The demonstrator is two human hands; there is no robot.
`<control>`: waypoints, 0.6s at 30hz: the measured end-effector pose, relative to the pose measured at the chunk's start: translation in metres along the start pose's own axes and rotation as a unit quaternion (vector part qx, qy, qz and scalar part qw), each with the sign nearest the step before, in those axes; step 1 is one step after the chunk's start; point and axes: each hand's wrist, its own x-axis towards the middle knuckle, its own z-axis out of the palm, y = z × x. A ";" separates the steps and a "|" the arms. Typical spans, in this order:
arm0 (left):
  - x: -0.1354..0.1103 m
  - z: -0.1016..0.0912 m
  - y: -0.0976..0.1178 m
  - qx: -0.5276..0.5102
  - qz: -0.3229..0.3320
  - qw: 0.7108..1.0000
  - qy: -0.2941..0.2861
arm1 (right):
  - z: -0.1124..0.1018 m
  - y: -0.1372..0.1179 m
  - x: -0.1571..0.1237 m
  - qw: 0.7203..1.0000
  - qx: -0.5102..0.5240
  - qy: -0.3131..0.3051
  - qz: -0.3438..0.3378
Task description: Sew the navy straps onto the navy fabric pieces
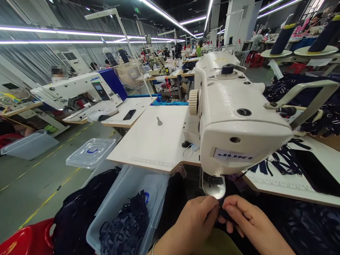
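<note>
My left hand [196, 216] and my right hand [248, 216] are close together below the head of a white JUKI sewing machine [239, 117]. Fingers of both hands are pinched on a small dark fabric strip [226, 215], mostly hidden by the fingers. Just beyond the fingertips is a shiny rounded metal plate [215, 190] under the machine head. To the right, several navy strips [281, 161] lie on the white table beside a black phone [316, 173].
A clear plastic bin [159, 198] holding navy strips stands at lower left, with dark cloth [85, 205] and a red stool [29, 237] beside it. A grey metal piece [159, 121] lies on the white tabletop [148, 141]. Another phone [129, 114] lies further back.
</note>
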 end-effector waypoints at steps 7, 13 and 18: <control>-0.004 -0.002 0.001 0.068 0.048 0.995 -0.058 | -0.002 -0.003 0.002 0.995 -0.087 -0.036 -0.011; 0.000 -0.011 0.016 -0.028 -0.001 0.997 -0.071 | 0.011 -0.007 -0.002 0.990 -0.073 0.124 0.002; 0.001 -0.018 0.016 -0.139 0.049 0.987 -0.064 | 0.011 -0.009 0.000 0.996 0.047 0.036 0.066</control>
